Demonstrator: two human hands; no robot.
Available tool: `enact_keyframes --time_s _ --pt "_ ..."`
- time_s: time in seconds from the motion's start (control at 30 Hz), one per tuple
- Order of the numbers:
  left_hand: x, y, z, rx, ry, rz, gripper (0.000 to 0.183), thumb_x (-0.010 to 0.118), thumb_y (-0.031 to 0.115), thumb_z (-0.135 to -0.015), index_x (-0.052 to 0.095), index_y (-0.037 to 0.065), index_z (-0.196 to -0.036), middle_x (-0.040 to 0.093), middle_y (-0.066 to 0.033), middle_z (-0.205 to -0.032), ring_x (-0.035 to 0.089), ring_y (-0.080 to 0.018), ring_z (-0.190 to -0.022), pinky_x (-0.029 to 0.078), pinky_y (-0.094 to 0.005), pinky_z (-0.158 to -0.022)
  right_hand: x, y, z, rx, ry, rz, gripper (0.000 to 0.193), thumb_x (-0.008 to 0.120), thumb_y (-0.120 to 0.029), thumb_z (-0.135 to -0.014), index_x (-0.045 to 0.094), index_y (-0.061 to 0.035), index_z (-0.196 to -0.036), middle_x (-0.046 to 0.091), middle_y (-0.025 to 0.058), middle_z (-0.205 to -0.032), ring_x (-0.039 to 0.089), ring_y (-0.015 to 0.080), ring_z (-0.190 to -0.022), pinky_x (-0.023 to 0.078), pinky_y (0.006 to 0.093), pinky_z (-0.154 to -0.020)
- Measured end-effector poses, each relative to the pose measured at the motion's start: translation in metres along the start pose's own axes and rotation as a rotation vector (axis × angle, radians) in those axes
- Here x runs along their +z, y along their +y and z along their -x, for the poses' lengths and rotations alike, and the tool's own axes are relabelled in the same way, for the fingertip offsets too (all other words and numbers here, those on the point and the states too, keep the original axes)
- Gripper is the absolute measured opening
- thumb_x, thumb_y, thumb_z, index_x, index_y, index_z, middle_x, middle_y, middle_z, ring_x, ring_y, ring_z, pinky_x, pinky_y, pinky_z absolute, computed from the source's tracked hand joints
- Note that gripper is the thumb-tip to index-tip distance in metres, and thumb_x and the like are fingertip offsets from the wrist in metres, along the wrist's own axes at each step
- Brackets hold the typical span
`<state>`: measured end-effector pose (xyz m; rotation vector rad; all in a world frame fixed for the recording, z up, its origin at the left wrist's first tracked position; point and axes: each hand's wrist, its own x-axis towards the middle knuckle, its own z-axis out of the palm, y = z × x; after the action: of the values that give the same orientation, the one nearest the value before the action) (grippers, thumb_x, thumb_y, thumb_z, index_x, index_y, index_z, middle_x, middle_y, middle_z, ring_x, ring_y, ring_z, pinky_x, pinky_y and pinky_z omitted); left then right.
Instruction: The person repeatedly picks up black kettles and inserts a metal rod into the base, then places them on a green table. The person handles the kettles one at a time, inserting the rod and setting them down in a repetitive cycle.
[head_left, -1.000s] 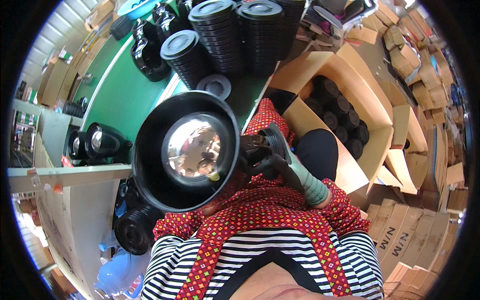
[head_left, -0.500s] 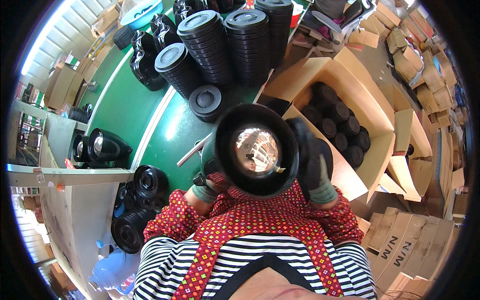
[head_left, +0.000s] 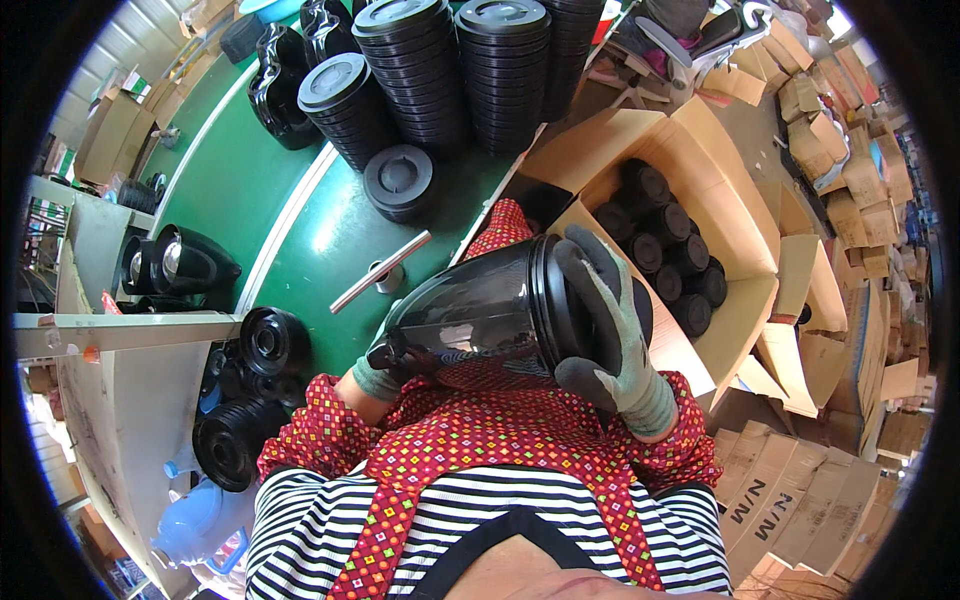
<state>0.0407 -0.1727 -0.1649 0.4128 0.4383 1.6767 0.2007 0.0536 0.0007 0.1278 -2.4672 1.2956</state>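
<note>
A glossy black bullet-shaped container [head_left: 470, 315] lies sideways in front of my apron, its narrow end to the left. My left hand [head_left: 382, 358], in a grey-green and black glove, is closed round that narrow end; most of its fingers are hidden behind the container. At the wide right end my right hand [head_left: 612, 335], gloved alike, is spread round a black round cap [head_left: 590, 335] and presses it against the ringed rim. Just beyond the container, a metal bar on a short post [head_left: 390, 278] stands on the green table [head_left: 330, 235].
Tall stacks of black lids [head_left: 410, 80] stand at the table's far side, with a shorter pile [head_left: 400, 183] nearer. To the right an open carton [head_left: 740, 260] holds several black cylinders. More black containers [head_left: 190, 262] lie on the left, above black ringed parts [head_left: 272, 340].
The container has turned from its open mouth facing up at me to lying sideways. My right hand has brought the black cap onto its wide end.
</note>
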Motion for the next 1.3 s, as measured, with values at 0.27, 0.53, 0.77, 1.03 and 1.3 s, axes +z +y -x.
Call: enact_keyframes --time_s 0.27,0.53,0.77,1.03,1.3 --pt "-0.057 -0.020 0.016 -0.053 0.022 0.533 0.059 0.064 0.031 -0.105 0.048 0.000 -0.153 0.052 -0.0207 -0.155 0.058 -0.0302 -0.136 0.050 -0.0416 -0.112 -0.009 0.013 0.002 -0.108 -0.027 -0.116 0.099 0.076 -0.059 -0.087 0.038 -0.0061 -0.162 0.024 0.0290 -0.167 0.030 0.0466 -0.153 0.023 0.0544 -0.124" --pt "0.091 0.089 -0.003 0.837 0.550 -1.677 0.042 0.078 -0.003 -0.081 0.075 0.000 -0.123 0.061 -0.0235 -0.143 0.067 -0.0339 -0.123 0.055 -0.0396 -0.105 0.008 0.016 -0.001 0.452 0.176 -0.786 0.070 0.044 -0.041 -0.114 0.018 -0.0040 -0.168 0.032 0.0107 -0.167 0.033 0.0224 -0.154 0.028 0.0341 -0.124" --pt "0.052 0.085 0.010 0.522 0.478 -1.210 0.080 0.097 0.035 -0.068 0.067 -0.006 -0.130 0.072 -0.0184 -0.129 0.071 -0.0297 -0.115 0.054 -0.0425 -0.106 -0.036 0.013 -0.003 0.187 -0.045 -0.397 0.093 0.060 -0.064 -0.098 0.034 -0.0022 -0.164 0.027 0.0243 -0.170 0.025 0.0338 -0.158 0.026 0.0457 -0.126" --pt "0.124 0.104 -0.006 0.792 0.458 -1.851 0.043 0.083 -0.001 -0.080 0.073 -0.003 -0.122 0.064 -0.0253 -0.139 0.074 -0.0338 -0.109 0.059 -0.0377 -0.098 -0.003 0.003 -0.011 0.535 0.190 -0.944 0.091 0.056 -0.069 -0.099 0.042 -0.0033 -0.160 0.039 0.0209 -0.163 0.038 0.0317 -0.152 0.035 0.0410 -0.122" --pt "0.066 0.088 0.010 0.433 0.422 -1.057 0.050 0.084 0.016 -0.085 0.069 -0.007 -0.127 0.068 -0.0191 -0.136 0.071 -0.0277 -0.114 0.052 -0.0445 -0.110 -0.006 0.011 0.006 0.186 0.080 -0.509 0.111 0.054 -0.077 -0.095 0.022 0.0023 -0.166 0.028 0.0200 -0.170 0.032 0.0320 -0.155 0.024 0.0443 -0.127"
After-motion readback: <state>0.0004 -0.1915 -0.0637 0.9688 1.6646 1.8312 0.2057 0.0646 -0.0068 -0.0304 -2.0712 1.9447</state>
